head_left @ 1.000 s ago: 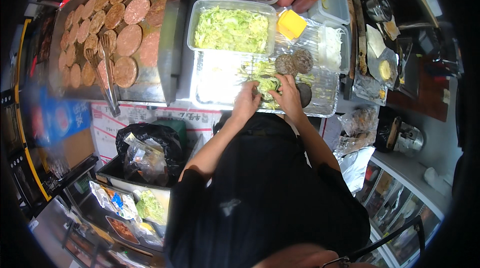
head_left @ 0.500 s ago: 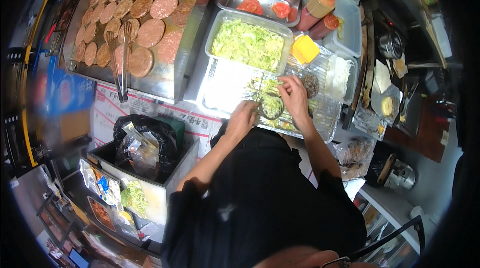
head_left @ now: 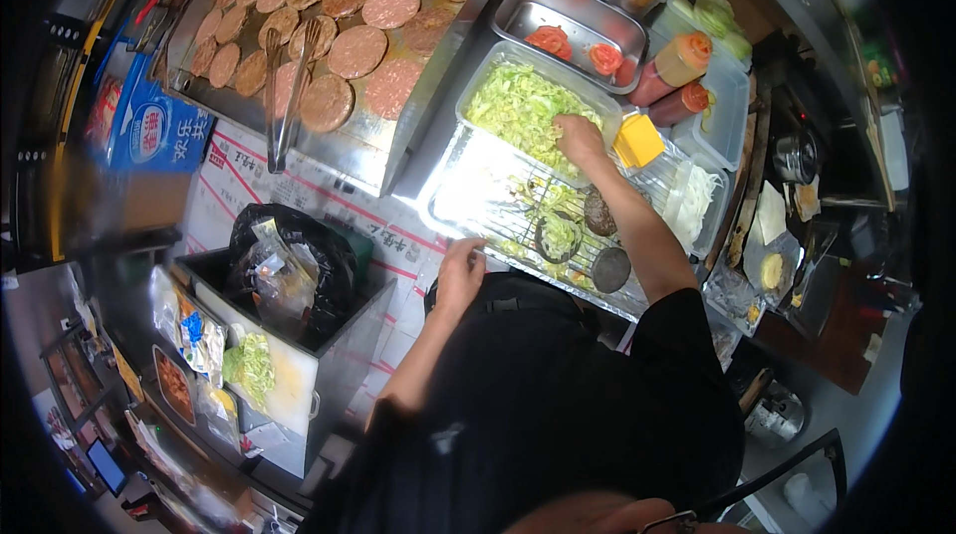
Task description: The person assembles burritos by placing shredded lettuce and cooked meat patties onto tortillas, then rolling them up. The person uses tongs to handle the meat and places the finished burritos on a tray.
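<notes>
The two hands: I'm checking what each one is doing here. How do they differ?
The right hand reaches far forward into the tray of shredded lettuce; the left hand stays close, at the near edge of the foil-lined tray. Right touches lettuce; left touches none. Both are bare.

Bright overhead light fills the middle; strong glare whitens the foil-lined tray [head_left: 468, 198]. The fisheye bends straight edges and darkens the rim to black. The left edge looks smeared, perhaps by motion, and the lower-left clutter is dim and soft.
</notes>
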Demonstrator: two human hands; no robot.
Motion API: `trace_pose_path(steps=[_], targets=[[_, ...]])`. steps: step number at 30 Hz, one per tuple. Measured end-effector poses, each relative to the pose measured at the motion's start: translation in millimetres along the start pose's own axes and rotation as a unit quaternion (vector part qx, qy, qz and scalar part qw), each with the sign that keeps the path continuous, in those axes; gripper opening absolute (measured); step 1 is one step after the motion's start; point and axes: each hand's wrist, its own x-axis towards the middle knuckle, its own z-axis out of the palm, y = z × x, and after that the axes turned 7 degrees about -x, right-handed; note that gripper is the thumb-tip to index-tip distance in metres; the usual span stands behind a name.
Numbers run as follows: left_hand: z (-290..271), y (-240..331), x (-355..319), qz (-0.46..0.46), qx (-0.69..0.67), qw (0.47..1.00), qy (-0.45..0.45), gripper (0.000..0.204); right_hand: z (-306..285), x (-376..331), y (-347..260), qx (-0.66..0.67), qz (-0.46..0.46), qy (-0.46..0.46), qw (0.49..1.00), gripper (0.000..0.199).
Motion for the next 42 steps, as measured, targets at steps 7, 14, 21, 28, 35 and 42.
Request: trace_pose_path(steps=[7, 14, 21, 28, 35, 42], targets=[[6.1, 14.3, 12.4, 0.003, 0.008, 0.998, -0.063, 0.021, -24.1, -18.8, -0.5, 0.138, 0.015, 0.065, 0.988, 0.028], [29.3, 21.1, 28.4, -0.007, -0.078, 0.989, -0.128, 0.022, 29.0, -26.2, -3.8, -0.027, -0.031, 0.086, 0.995, 0.040], [72.8, 38.4, 106.7, -0.133, -0.353, 0.920, -0.105, 0.083, -12.7, -14.7, -2.0, 0.101, -0.002, 0.072, 0.992, 0.038], [71.0, 65.1, 121.1, -0.153, -0.353, 0.908, -0.164, 0.081, -59.3, -31.7, 6.9, 0.200, 0.026, 0.181, 0.963, 0.037], [14.8, 30.3, 84.4, -0.186, -0.273, 0.934, -0.139, 0.046, -68.2, -121.2, 28.8, 0.282, 0.096, 0.223, 0.928, 0.037], [-10.5, -26.5, 33.0, -0.235, -0.206, 0.941, -0.128, 0.033, -15.0, -254.3, 39.5, 0.333, 0.232, 0.111, 0.907, 0.035]])
